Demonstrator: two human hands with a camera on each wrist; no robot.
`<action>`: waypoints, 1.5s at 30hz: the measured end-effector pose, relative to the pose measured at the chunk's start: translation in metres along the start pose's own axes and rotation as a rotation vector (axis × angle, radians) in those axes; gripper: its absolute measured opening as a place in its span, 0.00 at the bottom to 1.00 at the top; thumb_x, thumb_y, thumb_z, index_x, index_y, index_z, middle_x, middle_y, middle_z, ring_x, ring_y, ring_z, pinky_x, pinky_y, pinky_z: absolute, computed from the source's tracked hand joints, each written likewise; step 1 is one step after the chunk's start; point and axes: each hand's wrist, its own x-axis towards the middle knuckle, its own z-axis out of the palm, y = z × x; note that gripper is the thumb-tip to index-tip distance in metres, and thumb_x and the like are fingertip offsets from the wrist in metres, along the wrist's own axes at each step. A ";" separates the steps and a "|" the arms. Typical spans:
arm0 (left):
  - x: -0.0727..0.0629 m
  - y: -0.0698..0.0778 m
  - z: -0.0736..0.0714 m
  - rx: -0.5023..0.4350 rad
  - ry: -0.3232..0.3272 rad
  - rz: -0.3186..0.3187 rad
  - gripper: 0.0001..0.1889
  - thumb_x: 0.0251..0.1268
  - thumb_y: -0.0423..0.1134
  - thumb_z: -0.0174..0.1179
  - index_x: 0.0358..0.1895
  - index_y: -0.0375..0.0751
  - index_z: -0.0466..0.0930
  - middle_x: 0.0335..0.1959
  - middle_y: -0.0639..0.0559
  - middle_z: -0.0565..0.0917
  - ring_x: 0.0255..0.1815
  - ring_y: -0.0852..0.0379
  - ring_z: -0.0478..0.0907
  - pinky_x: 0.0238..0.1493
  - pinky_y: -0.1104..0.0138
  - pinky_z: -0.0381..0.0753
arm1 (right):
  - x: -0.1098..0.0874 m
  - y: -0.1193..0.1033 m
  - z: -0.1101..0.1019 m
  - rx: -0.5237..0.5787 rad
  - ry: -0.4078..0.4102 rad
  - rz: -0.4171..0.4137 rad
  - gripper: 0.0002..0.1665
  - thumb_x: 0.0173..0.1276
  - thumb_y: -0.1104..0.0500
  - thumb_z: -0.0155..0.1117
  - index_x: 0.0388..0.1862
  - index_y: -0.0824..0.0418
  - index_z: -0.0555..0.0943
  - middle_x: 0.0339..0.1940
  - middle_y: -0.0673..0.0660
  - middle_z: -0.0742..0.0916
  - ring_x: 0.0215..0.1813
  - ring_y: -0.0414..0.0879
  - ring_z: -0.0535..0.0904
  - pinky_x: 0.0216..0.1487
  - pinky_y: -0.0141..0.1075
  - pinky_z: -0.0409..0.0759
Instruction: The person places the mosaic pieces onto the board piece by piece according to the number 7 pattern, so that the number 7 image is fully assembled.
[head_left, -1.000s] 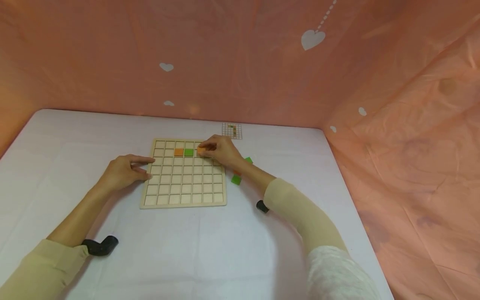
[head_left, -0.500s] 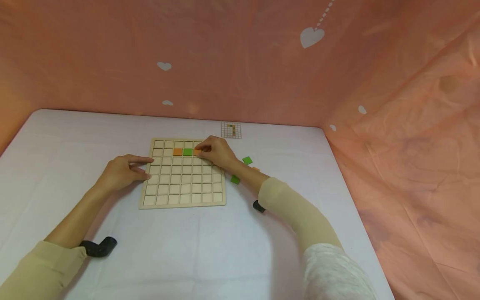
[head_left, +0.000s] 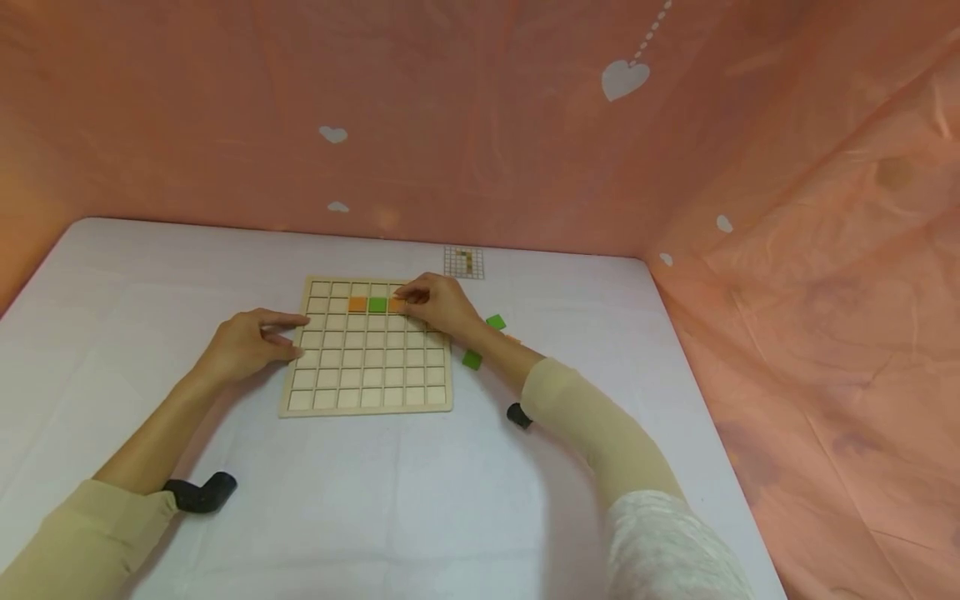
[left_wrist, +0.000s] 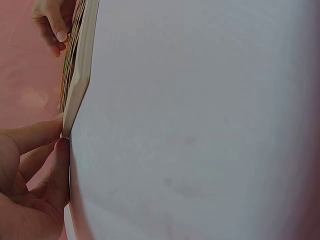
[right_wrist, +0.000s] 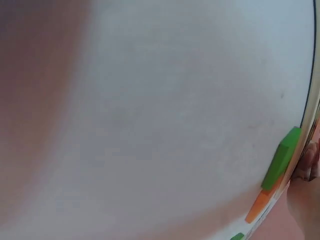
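Observation:
A wooden grid board (head_left: 362, 402) lies on the white table, with an orange tile (head_left: 357, 305) and a green tile (head_left: 377, 305) side by side in its second row from the back. My right hand (head_left: 444, 303) pinches another orange tile (head_left: 395, 306) at the square just right of the green one; the fingers hide part of it. At the board's left edge, my left hand (head_left: 238, 343) rests with thumb and forefinger spread and touching the rim. The left wrist view shows these fingertips (left_wrist: 61, 145) against the board's side.
Beyond the board lies a small pattern card (head_left: 464, 262) with a printed grid. Loose tiles lie right of the board: a green tile (head_left: 472, 360), another green tile (head_left: 496, 322), and an orange tile (right_wrist: 257, 206) partly behind the right forearm. Pink cloth (head_left: 465, 125) hangs behind the table.
My right hand has moved slightly left with the orange tile, which now sits beside the green tile in the row. The left hand stays at the board's edge.

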 end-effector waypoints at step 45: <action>0.003 0.001 0.000 0.001 0.021 0.016 0.28 0.60 0.38 0.70 0.63 0.31 0.76 0.41 0.34 0.87 0.49 0.34 0.80 0.51 0.43 0.72 | -0.086 0.065 -0.090 0.068 0.151 0.121 0.13 0.65 0.64 0.71 0.49 0.61 0.87 0.46 0.54 0.88 0.47 0.47 0.84 0.51 0.39 0.80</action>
